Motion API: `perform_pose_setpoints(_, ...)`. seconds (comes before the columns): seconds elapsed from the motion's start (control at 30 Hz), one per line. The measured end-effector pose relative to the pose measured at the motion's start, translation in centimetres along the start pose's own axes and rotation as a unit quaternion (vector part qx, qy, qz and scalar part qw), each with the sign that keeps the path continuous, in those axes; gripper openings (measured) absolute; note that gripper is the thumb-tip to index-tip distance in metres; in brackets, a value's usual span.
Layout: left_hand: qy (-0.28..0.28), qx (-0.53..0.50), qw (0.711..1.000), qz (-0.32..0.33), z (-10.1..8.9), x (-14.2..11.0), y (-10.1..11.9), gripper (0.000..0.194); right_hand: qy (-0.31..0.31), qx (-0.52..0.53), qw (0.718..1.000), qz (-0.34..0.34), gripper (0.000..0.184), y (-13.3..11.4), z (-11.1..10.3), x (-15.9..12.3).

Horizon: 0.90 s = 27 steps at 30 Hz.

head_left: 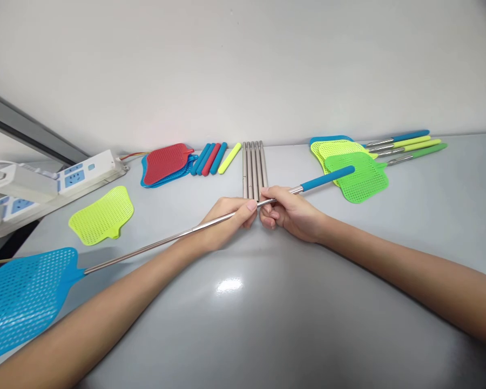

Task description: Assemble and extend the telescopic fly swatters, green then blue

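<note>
A blue fly swatter (28,297) with a long extended metal rod stretches from the lower left to the middle of the table. Its blue grip (327,178) points to the upper right. My left hand (229,221) is closed, pinching the rod near its centre with the thumb on top. Close beside it, my right hand (291,212) is closed around the rod's thicker end, just below the blue grip. Right behind my hands stand several metal rods (254,170) laid side by side, their near ends partly hidden by my fingers.
Complete swatters (356,177) lie stacked at the right. Loose red and blue swatter heads (168,163), coloured grips (208,158) and a yellow head (102,216) lie on the left. Power strips (76,177) with plugs sit at the far left. A wall (243,70) closes off the back.
</note>
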<state>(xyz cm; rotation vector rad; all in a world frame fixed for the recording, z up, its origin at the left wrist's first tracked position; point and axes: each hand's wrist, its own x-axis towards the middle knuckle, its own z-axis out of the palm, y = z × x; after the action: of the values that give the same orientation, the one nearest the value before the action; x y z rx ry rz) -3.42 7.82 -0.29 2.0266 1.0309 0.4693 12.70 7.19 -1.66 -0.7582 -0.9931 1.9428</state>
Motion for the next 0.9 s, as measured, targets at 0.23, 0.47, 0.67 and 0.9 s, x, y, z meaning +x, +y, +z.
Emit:
perform_pose_setpoints(0.23, 0.002, 0.009, 1.0, 0.006, 0.06, -0.06, 0.05, 0.047, -0.001, -0.001, 1.0, 0.002, 0.037, -0.1, 0.02, -0.02)
perform_pose_setpoints(0.47, 0.002, 0.011, 1.0, 0.003, 0.03, -0.08, 0.03, 0.047, -0.002, -0.003, 1.0, 0.001, 0.038, -0.14, 0.14, -0.04)
perform_pose_setpoints(0.67, 0.001, 0.013, 1.0, 0.0, 0.11, -0.09, -0.04, 0.048, -0.003, -0.001, 1.0, 0.0, 0.036, -0.14, 0.03, -0.05)
perform_pose_setpoints(0.9, 0.007, 0.023, 1.0, 0.005, 0.16, -0.07, 0.02, 0.047, 0.0, -0.003, 1.0, 0.004, 0.036, -0.16, 0.12, -0.04)
